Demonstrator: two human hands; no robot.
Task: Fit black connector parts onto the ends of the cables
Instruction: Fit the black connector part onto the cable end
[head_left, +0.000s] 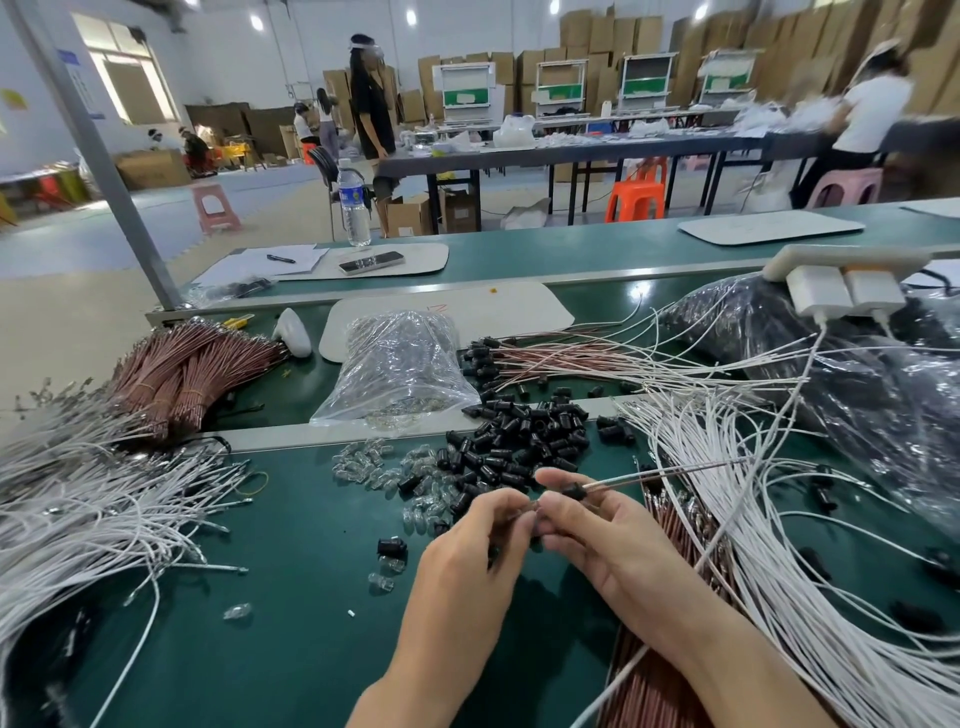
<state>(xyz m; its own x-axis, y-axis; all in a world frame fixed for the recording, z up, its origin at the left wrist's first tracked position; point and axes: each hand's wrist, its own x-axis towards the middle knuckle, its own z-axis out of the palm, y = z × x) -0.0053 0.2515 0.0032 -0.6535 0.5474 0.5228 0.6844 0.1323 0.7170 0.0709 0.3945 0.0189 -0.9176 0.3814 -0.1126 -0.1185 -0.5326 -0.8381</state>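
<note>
My right hand (608, 540) pinches a black connector part (573, 490) that sits on the end of a thin brown and white cable pair (670, 472) running off to the right. Fingertip to fingertip with it, my left hand (478, 551) pinches a small clear piece at the connector's open end; what it is stays blurred. A heap of loose black connector parts (519, 441) lies just beyond my hands. Small clear bulbs (363, 467) are scattered to its left.
White cables (93, 509) fan out at the left and white cables (769, 545) at the right, with brown cable bundles (192, 369) at the back left. A clear plastic bag (400, 364) and a pile of fitted cables (545, 358) lie further back. A power strip (841, 260) hangs over the right.
</note>
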